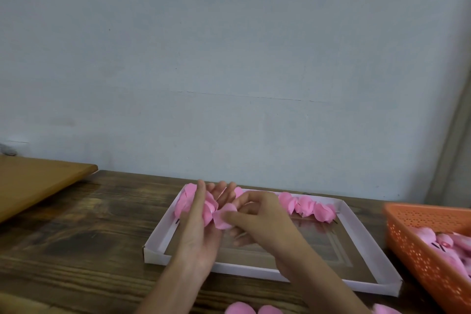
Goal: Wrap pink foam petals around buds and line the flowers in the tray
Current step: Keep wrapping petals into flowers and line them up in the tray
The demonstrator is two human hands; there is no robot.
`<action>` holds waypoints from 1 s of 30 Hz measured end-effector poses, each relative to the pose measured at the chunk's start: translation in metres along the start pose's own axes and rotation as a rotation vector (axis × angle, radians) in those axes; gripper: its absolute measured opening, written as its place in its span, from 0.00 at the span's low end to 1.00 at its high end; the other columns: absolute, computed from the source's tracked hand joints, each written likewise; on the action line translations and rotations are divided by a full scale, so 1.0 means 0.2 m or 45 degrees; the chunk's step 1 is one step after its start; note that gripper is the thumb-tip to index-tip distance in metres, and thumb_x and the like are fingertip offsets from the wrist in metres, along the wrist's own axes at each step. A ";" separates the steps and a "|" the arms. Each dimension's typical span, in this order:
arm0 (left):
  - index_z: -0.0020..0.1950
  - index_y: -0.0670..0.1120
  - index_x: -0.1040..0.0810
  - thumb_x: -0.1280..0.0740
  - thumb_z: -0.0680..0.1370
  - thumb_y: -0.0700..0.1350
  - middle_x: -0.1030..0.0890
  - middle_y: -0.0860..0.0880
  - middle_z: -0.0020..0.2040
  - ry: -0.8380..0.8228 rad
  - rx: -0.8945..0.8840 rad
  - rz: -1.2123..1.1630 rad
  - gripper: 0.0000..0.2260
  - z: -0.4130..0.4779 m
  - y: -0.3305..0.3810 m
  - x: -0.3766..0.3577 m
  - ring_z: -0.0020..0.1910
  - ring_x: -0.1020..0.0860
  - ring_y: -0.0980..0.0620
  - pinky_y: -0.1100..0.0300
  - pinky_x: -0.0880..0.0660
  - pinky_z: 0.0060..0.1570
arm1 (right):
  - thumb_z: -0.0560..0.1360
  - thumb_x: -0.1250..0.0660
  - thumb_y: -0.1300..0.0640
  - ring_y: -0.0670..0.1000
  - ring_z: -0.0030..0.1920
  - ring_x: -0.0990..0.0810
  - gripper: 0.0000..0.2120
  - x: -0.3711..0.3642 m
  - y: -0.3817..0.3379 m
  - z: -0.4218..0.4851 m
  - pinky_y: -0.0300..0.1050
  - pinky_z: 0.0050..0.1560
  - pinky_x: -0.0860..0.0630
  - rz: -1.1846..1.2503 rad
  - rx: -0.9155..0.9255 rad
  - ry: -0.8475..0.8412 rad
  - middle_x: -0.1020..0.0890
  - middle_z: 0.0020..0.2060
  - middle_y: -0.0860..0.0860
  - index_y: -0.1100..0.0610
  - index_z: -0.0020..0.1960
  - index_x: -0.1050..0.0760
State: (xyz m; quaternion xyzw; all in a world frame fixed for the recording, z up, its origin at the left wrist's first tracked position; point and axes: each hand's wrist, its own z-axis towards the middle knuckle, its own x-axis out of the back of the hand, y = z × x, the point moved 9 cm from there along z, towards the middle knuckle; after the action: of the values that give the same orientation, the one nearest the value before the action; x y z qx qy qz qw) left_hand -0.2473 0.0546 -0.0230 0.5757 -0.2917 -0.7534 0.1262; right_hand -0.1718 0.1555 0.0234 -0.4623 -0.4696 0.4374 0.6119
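A shallow white tray [158,232] lies on the dark wooden table, with a row of pink foam flowers [305,205] along its far edge. Both hands hover over the tray's left part. My left hand [196,232] is upright with fingers extended, and pink petals [207,208] rest against its fingers. My right hand [260,216] pinches a pink petal [224,216] between thumb and forefinger, pressed against the piece in the left hand. The bud itself is hidden behind the fingers.
An orange perforated basket [418,245] with more pink foam pieces stands at the right. Loose pink petals [239,309] lie at the near table edge. A lighter wooden board [38,181] sits at the left. A pale wall rises behind.
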 end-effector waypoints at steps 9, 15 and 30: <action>0.41 0.50 0.13 0.26 0.70 0.61 0.13 0.44 0.54 -0.013 -0.059 0.166 0.14 -0.04 0.00 -0.04 0.53 0.13 0.42 0.51 0.15 0.43 | 0.69 0.23 0.62 0.50 0.39 0.14 0.05 -0.04 -0.07 -0.03 0.54 0.49 0.15 -0.128 0.233 0.199 0.13 0.35 0.50 0.55 0.39 0.18; 0.45 0.48 0.14 0.27 0.73 0.61 0.15 0.43 0.50 0.028 -0.081 0.144 0.17 -0.04 0.02 -0.02 0.54 0.14 0.43 0.52 0.16 0.48 | 0.72 0.24 0.61 0.43 0.41 0.14 0.06 -0.07 -0.07 -0.04 0.41 0.49 0.18 -0.234 0.325 0.185 0.13 0.38 0.44 0.51 0.40 0.16; 0.50 0.47 0.15 0.27 0.71 0.62 0.13 0.46 0.50 0.101 -0.030 -0.085 0.20 -0.01 0.01 0.00 0.55 0.13 0.47 0.51 0.16 0.37 | 0.68 0.27 0.57 0.45 0.39 0.15 0.04 -0.10 -0.12 -0.08 0.42 0.42 0.18 -0.450 0.536 0.281 0.15 0.35 0.40 0.48 0.39 0.18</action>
State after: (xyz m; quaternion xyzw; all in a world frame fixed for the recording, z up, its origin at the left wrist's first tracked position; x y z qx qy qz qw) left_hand -0.2450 0.0527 -0.0229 0.6129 -0.2581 -0.7372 0.1193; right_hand -0.1578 0.1291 0.0411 -0.2812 -0.3725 0.3591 0.8083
